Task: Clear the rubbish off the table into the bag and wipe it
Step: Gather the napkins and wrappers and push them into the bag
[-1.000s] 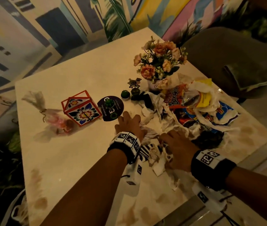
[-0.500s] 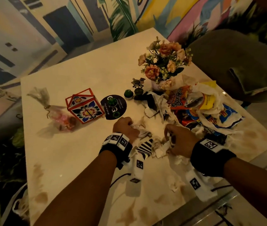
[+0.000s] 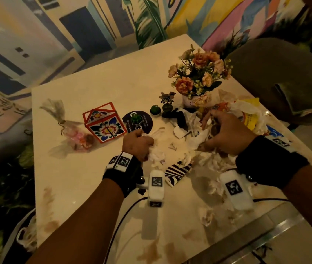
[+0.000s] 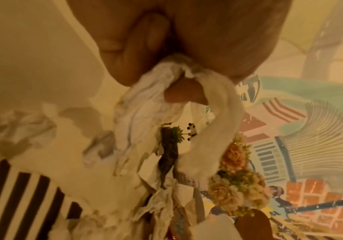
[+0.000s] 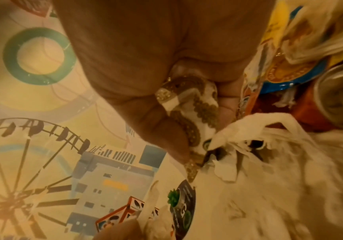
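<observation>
Table (image 3: 86, 187) fills middle of frame, stained. Rubbish pile (image 3: 214, 161) right of centre, near flower pot (image 3: 199, 80). Left hand (image 3: 137, 144) grip curled tight round white tissue (image 4: 145, 100). Right hand (image 3: 225, 134) grip pinches patterned wrapper (image 5: 195, 110).

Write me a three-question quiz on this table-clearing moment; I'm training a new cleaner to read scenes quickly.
1. True or false: the left hand holds nothing.
2. Multiple choice: what does the right hand have in its grip? A) the flower vase B) a crumpled patterned wrapper C) the red floral box
3. Fill in: the striped black-and-white paper lies on the table between the two ____.

Key
1. False: the left wrist view shows its fingers closed on crumpled white tissue.
2. B: the right wrist view shows the wrapper pinched in the fingers; the flower vase and red floral box stand untouched.
3. Wrists.
</observation>
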The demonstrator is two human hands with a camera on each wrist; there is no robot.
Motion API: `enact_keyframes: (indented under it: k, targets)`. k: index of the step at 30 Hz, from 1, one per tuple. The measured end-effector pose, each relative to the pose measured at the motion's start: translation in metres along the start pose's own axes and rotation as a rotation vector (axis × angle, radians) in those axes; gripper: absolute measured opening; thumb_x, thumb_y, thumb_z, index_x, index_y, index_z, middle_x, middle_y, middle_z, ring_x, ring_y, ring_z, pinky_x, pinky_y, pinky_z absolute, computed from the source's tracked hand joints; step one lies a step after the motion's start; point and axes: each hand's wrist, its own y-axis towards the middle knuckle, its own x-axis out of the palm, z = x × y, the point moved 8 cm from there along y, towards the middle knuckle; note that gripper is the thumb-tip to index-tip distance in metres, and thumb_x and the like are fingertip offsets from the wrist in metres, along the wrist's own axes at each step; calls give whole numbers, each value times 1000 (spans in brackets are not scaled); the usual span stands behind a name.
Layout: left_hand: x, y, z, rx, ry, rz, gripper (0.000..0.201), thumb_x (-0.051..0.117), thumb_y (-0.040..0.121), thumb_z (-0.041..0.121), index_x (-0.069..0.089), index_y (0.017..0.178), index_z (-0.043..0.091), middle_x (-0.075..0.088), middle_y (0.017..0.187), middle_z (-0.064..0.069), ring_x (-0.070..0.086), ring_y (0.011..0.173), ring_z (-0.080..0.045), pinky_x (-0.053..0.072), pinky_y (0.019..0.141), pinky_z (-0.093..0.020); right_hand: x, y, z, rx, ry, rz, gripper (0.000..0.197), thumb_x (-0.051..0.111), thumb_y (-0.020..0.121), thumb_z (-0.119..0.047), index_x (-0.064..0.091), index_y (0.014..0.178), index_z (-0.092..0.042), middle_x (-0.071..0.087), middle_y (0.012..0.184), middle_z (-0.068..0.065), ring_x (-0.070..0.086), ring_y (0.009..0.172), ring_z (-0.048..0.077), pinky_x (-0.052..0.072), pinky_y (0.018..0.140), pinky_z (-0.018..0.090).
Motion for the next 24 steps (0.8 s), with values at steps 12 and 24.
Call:
enact_keyframes:
  k: [12,24]
  targets:
    - [-64,-11,18,3,-561,4,42,36,82,-16,44,123,-14,66,78,-27,62,48,-22,52,50,-33,22,19,-47,-51,-35,37,58,83,54,-2,57,104,-16,64,92,8,63,82,27,54,59,32]
    - [-244,-11,-34,64,-894,11,43,92,24,22,74,61,8,70,68,-10,69,58,-22,58,54,-35,118,16,-145,-209,21,-124,49,84,53,0,56,91,-15,65,77,8,64,64,23,56,55,34]
